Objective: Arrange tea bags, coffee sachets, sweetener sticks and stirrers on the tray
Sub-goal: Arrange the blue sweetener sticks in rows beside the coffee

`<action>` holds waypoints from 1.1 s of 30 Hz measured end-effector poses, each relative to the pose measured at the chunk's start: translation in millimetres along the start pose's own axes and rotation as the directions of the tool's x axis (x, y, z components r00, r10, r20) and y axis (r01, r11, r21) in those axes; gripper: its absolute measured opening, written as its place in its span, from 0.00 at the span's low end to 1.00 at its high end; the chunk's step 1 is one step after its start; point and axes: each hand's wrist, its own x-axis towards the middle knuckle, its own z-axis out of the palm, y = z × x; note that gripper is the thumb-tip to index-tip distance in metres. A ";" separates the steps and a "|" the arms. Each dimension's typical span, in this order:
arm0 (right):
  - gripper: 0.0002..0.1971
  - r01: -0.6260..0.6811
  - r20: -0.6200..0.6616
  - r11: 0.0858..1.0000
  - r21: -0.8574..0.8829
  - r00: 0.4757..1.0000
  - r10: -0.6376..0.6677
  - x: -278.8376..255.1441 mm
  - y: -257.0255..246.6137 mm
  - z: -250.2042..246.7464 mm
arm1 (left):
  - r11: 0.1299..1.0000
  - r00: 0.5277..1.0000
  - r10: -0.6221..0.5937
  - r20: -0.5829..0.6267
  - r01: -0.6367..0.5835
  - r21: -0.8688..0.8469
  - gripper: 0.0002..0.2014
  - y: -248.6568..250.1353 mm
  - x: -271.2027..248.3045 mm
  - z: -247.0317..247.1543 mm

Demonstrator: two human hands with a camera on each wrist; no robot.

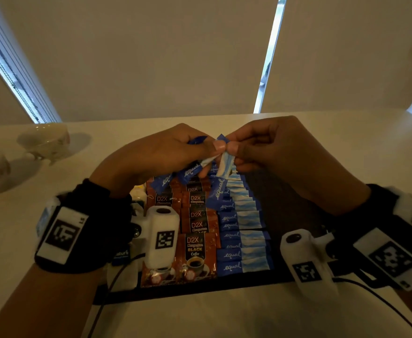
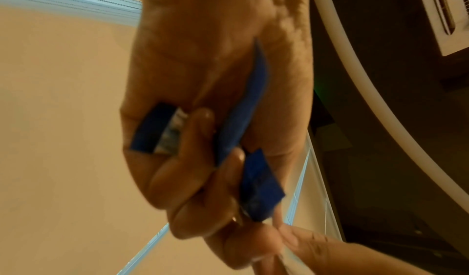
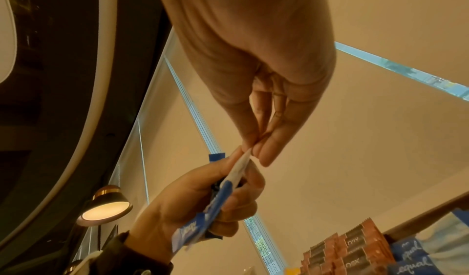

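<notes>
Both hands are raised over the black tray [image 1: 288, 206]. My left hand [image 1: 210, 152] grips a bunch of blue "equal" sweetener sticks [image 1: 190, 172], seen fanned in its curled fingers in the left wrist view [image 2: 243, 119]. My right hand [image 1: 234, 152] pinches the top end of one sweetener stick [image 1: 220, 184] between thumb and forefinger. In the right wrist view that stick's white end [image 3: 240, 167] sits in the pinch [image 3: 253, 149], still against the bunch [image 3: 203, 219]. On the tray lie a column of D2X coffee sachets [image 1: 196, 250] and a column of sweetener sticks [image 1: 242, 236].
Tea bags [image 1: 122, 256] lie at the tray's left, mostly hidden by my left wrist. Two white cups [image 1: 45, 140] stand on the table at the far left. The tray's right part shows bare black surface. Window blinds rise behind the table.
</notes>
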 end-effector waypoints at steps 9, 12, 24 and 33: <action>0.01 0.020 -0.200 1.000 0.018 0.980 -0.016 -0.5 3.6 -3.4 | 0.999 0.996 -0.022 0.083 0.025 -0.031 0.17 -1.0 1.6 0.8; 0.03 0.012 -0.266 0.997 0.073 0.964 0.008 0.5 3.3 -8.9 | 0.999 0.988 -0.013 0.154 0.019 -0.036 0.17 -1.8 -1.9 -4.1; 0.03 0.020 -0.343 0.997 0.075 0.939 0.007 -4.1 11.9 -7.3 | 0.999 0.996 -0.055 0.073 0.055 0.003 0.10 -1.9 2.7 2.8; 0.04 -0.068 -0.213 0.998 0.013 0.975 0.069 -15.9 17.0 -20.0 | 0.996 0.977 -0.081 0.198 0.074 0.043 0.12 -4.8 1.8 -0.4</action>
